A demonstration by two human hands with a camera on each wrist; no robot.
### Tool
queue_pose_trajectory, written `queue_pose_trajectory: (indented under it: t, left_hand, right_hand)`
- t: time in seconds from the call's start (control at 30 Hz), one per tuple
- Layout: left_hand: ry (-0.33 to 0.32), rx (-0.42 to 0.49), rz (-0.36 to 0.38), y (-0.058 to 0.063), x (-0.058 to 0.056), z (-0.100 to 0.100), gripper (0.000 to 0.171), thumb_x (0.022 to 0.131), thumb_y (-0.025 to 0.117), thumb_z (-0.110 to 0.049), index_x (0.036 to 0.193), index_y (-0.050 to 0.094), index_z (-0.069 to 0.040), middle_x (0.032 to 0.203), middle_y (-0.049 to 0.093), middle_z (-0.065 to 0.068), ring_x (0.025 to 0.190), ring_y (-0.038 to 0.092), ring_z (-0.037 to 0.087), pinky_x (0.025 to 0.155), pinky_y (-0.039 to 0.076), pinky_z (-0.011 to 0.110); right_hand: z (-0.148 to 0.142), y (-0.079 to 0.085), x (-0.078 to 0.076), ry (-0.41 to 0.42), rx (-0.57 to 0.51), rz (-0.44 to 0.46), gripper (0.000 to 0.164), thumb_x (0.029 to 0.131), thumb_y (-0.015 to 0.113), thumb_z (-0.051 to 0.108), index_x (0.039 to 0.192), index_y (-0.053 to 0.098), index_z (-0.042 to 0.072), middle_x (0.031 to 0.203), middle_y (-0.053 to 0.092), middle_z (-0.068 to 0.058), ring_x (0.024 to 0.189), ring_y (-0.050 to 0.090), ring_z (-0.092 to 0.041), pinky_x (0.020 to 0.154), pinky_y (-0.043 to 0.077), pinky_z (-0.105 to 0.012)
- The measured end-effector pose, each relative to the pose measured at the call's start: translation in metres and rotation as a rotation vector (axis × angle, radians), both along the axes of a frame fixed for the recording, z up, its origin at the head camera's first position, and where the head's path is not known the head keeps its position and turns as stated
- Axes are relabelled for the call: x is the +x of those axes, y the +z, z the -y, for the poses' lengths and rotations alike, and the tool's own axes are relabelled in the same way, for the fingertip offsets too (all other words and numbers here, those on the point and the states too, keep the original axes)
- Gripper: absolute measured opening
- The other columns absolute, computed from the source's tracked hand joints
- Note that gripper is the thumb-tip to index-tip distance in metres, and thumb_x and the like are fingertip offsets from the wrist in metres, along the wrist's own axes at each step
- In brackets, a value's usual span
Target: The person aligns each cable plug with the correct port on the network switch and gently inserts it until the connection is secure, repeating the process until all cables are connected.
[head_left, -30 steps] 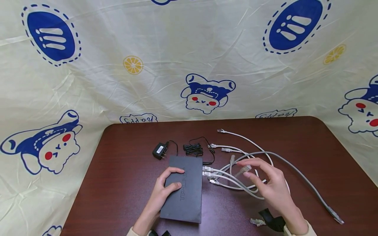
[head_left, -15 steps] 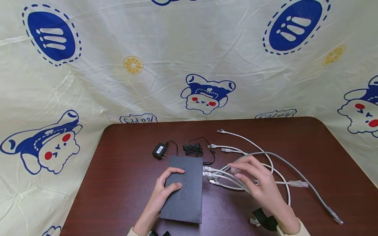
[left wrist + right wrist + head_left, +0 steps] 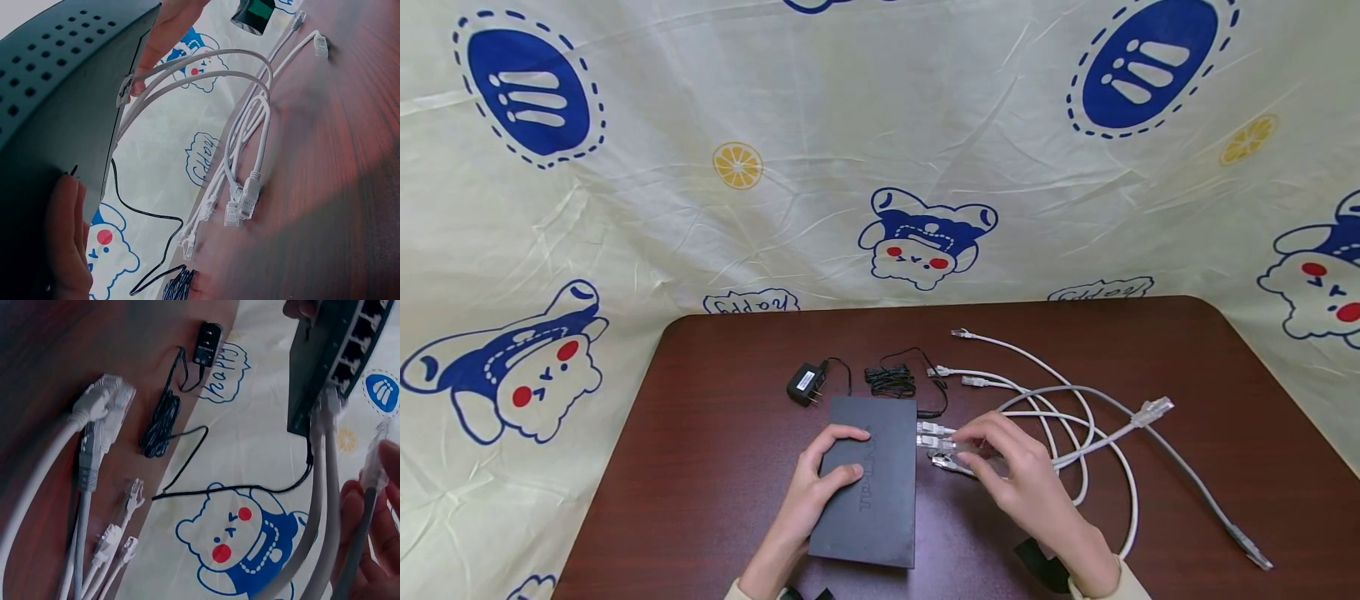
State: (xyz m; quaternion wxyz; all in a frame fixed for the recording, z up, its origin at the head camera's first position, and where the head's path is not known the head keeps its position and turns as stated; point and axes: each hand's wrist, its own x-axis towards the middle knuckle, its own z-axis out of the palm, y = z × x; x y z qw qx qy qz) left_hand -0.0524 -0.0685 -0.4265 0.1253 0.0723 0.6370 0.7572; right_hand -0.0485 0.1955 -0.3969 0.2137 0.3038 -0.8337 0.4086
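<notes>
Head view: L hand (image 3: 808, 485) grips the switch (image 3: 880, 521), thumb + index on top, left of centre on the worktop (image 3: 715, 433), well back from its far edge. R hand (image 3: 1021, 468) pinches a clear plug (image 3: 375, 465) just off the switch's right side; R wrist view shows its tip apart from the ports (image 3: 364, 328). Two cables (image 3: 330, 447) already in at the far end.

Risks, IMO: plug goes in w/ clip the wrong way up or at an angle, so jams or only half seats; can't tell clip side from here. Fingers may bump the seated cables next door & work one loose. Pushing hard w/ L grip slack could slide or tip the switch. Tangled leads toward the worktop's right edge might tug the plug off line. Loose plug (image 3: 951, 463) by the ports could snag; power cord (image 3: 934, 414) could get yanked if the switch shifts.
</notes>
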Motion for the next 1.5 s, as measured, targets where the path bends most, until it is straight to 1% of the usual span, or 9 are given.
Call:
queue_pose_trajectory:
  t: [0.17,0.3,0.5,0.63,0.7,0.8,1.03,1.3,1.5]
  left_hand:
    - [0.016,-0.017,-0.012,0.000,0.000,-0.001,0.033,0.084,0.061,-0.004,0.117,0.062,-0.010,0.113,0.054,0.015,0.089,0.056,0.025,0.071,0.049,0.033]
    - [0.025,-0.025,-0.026,0.000,0.000,-0.002,0.033,0.083,0.062,-0.004,0.116,0.062,-0.011,0.117,0.054,0.012,0.096,0.053,0.026,0.076,0.047,0.034]
    - [0.024,-0.013,-0.025,0.000,0.000,-0.003,0.033,0.084,0.061,-0.004,0.116,0.062,-0.010,0.120,0.053,0.012,0.098,0.052,0.028,0.075,0.047,0.035]
    - [0.021,0.000,-0.018,0.000,0.000,-0.004,0.033,0.084,0.061,-0.004,0.117,0.062,-0.009,0.120,0.052,0.013,0.096,0.052,0.028,0.073,0.048,0.034]
    - [0.020,0.007,-0.015,0.001,0.000,-0.004,0.033,0.084,0.061,-0.004,0.117,0.061,-0.009,0.120,0.051,0.013,0.096,0.052,0.027,0.072,0.049,0.034]
    - [0.016,0.021,-0.008,0.001,0.000,-0.005,0.033,0.085,0.061,-0.003,0.118,0.061,-0.008,0.120,0.050,0.015,0.094,0.054,0.027,0.070,0.050,0.034]
    - [0.012,0.044,0.019,0.002,0.001,-0.005,0.034,0.085,0.060,-0.002,0.119,0.059,-0.007,0.118,0.050,0.017,0.086,0.057,0.026,0.065,0.051,0.034]
    - [0.009,0.038,0.016,0.002,0.003,-0.006,0.034,0.085,0.061,-0.003,0.119,0.059,-0.008,0.120,0.049,0.016,0.091,0.055,0.027,0.068,0.050,0.033]
    - [0.014,0.019,0.008,0.003,0.004,-0.006,0.034,0.085,0.061,-0.004,0.118,0.059,-0.008,0.120,0.050,0.015,0.093,0.053,0.028,0.070,0.049,0.034]
  right_hand:
    - [0.009,-0.002,0.000,-0.054,0.052,-0.085,0.028,0.097,0.053,0.034,0.094,0.068,0.010,0.092,0.060,0.004,0.082,0.056,-0.011,0.071,0.044,-0.018]
    - [0.016,-0.004,0.000,-0.103,0.097,-0.170,0.033,0.099,0.049,0.035,0.091,0.071,0.011,0.089,0.062,0.004,0.080,0.057,-0.013,0.070,0.045,-0.025]
    - [0.023,-0.007,-0.001,-0.147,0.110,-0.210,0.035,0.099,0.049,0.035,0.090,0.073,0.011,0.089,0.063,0.004,0.079,0.058,-0.014,0.067,0.045,-0.028]
    - [0.026,-0.009,0.001,-0.169,0.123,-0.201,0.023,0.096,0.058,0.030,0.090,0.073,0.013,0.088,0.063,0.005,0.078,0.058,-0.013,0.063,0.045,-0.027]
    - [0.027,-0.009,0.001,-0.171,0.121,-0.199,0.015,0.092,0.064,0.024,0.090,0.073,0.012,0.088,0.063,0.005,0.077,0.057,-0.013,0.062,0.044,-0.027]
    - [0.029,-0.010,0.002,-0.172,0.117,-0.183,0.015,0.092,0.065,0.024,0.091,0.073,0.012,0.089,0.062,0.004,0.078,0.057,-0.013,0.062,0.043,-0.026]
    - [0.031,-0.012,0.002,-0.143,0.076,-0.171,0.033,0.098,0.050,0.033,0.093,0.073,0.010,0.090,0.061,0.003,0.078,0.055,-0.013,0.063,0.042,-0.023]
    - [0.034,-0.014,-0.001,-0.133,0.016,-0.273,0.030,0.099,0.052,0.029,0.089,0.073,0.009,0.088,0.062,0.003,0.075,0.055,-0.011,0.063,0.043,-0.021]
    - [0.036,-0.017,-0.002,-0.118,-0.009,-0.283,0.029,0.098,0.053,0.027,0.088,0.072,0.008,0.087,0.062,0.002,0.074,0.054,-0.012,0.061,0.043,-0.020]
